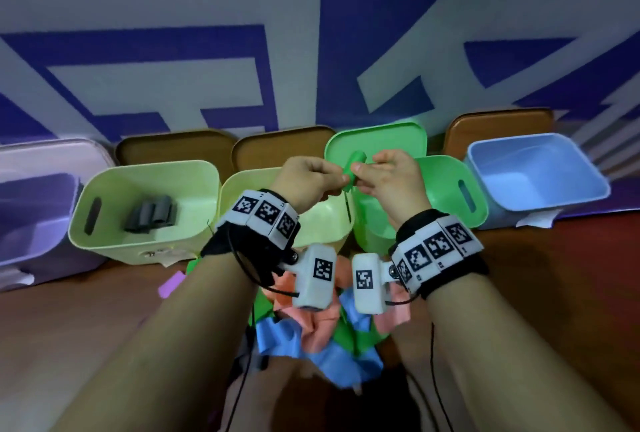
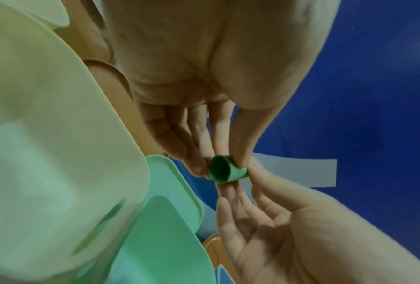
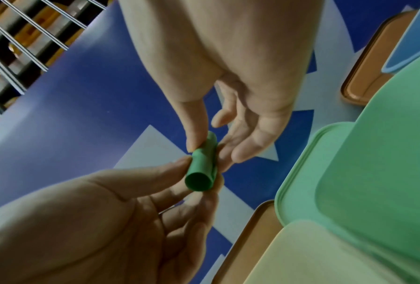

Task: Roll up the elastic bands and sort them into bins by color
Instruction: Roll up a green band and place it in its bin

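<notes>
Blue-and-white wall behind, brown table (image 1: 554, 293) below. You pinched the rolled green band (image 1: 352, 168) between both hands, left hand (image 1: 304, 182) and right hand (image 1: 391, 178) each gripping it by thumb and fingertips, above the green bin (image 1: 450, 172). Loose bands (image 1: 322, 338) lay piled near you.

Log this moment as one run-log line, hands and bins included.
left hand: pinching green band roll | right hand: pinching same roll | roll: above green bin | grey rolls: in yellow-green bin
</notes>
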Available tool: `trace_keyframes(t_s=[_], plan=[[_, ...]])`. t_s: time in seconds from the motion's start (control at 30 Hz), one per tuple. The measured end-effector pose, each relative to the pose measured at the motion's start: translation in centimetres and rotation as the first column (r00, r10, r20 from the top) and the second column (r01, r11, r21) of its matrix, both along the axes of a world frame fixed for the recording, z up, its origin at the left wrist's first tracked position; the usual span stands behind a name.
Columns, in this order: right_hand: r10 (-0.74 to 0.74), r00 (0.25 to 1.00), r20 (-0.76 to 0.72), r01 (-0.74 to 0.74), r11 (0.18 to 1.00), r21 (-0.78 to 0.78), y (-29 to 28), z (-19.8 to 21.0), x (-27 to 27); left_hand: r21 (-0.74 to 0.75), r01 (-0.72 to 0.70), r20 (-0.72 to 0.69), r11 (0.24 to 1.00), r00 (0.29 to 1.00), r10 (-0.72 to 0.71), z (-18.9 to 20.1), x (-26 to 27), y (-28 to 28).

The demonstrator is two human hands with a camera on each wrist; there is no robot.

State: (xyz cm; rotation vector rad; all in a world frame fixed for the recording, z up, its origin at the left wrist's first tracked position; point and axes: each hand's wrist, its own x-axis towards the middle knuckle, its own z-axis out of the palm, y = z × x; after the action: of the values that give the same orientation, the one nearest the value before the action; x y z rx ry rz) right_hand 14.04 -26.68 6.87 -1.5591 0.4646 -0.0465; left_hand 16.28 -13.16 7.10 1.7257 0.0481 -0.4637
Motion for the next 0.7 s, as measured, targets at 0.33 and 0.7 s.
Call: trace_keyframes(t_s=[0.33, 0.7], plan=[[0.124, 0.99, -0.072, -0.135, 0.976, -0.173, -6.7, -2.0, 3.5, 0.011, -0.056, -0.147, 0.998, 0.987, 0.057, -3.0, 3.7, -6.9], [0.318, 0.885, -0.34, -0.416, 0.868, -0.271, -10.2, -5.9, 8.3, 0.106, -0.175, -0.188, 0.979, 0.963, 0.193, -5.7, 7.4, -7.8]])
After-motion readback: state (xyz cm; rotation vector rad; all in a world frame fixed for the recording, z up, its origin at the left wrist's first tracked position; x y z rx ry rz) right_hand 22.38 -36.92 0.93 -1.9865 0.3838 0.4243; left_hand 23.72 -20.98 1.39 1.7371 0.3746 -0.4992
